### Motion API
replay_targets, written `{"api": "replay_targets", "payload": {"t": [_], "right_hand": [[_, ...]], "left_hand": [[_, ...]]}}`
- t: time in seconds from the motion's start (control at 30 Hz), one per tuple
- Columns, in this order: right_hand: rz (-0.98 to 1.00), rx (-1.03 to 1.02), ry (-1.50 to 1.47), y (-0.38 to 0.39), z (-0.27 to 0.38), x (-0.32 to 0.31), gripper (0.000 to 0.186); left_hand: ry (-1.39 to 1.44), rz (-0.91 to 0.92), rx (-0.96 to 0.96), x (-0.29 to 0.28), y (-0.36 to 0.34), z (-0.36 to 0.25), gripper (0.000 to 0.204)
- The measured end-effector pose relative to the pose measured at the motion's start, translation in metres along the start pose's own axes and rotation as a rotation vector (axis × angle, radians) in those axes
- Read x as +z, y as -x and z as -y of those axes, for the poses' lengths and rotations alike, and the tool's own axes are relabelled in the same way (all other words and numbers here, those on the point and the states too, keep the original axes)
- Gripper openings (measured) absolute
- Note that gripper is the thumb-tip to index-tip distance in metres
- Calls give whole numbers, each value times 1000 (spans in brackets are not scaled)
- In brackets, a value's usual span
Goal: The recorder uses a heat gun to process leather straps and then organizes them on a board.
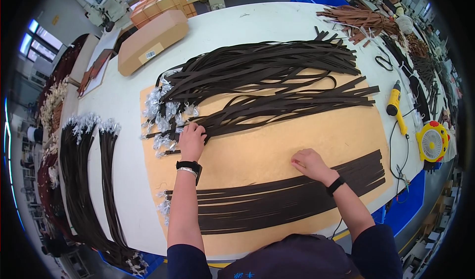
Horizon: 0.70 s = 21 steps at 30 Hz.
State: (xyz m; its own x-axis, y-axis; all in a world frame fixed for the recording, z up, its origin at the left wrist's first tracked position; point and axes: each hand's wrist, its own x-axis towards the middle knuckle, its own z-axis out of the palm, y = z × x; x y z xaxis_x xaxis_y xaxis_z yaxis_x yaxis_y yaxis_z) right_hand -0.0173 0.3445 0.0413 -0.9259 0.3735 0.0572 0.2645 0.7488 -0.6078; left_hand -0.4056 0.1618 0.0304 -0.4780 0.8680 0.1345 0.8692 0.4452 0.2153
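My left hand (192,141) has its fingers curled over the near edge of a pile of long dark brown straps (267,106), close to their left ends. Clear plastic wrapping (166,108) covers those ends, and the hand hides part of the strap it grips. Over the tan board (257,150), my right hand (310,164) is closed in a loose pinch, with nothing visible in it. Nearer to me, a row of flat dark straps (277,200) lies side by side, their left ends also wrapped in clear plastic (163,207).
More dark straps (79,165) hang over the table's left edge. A cardboard box (153,41) stands at the back left, brown strips (361,22) at the back right. On the right are a yellow hand tool (395,103) with a cord and a yellow fan (432,141). A person (392,2) is far off.
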Motion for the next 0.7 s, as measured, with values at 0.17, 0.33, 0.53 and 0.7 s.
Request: {"api": "replay_targets", "payload": {"t": [0.17, 0.33, 0.53, 0.7], "right_hand": [[-9, 43, 24, 1, 2, -11, 10], [-435, -56, -75, -46, 62, -37, 26], [-256, -262, -299, -94, 110, -37, 18], [-127, -291, -412, -75, 108, -41, 20]], "left_hand": [[314, -102, 7, -38, -25, 1, 8], [715, 34, 140, -124, -27, -69, 13], [907, 335, 132, -142, 27, -118, 14], [1139, 632, -153, -141, 74, -82, 46]]}}
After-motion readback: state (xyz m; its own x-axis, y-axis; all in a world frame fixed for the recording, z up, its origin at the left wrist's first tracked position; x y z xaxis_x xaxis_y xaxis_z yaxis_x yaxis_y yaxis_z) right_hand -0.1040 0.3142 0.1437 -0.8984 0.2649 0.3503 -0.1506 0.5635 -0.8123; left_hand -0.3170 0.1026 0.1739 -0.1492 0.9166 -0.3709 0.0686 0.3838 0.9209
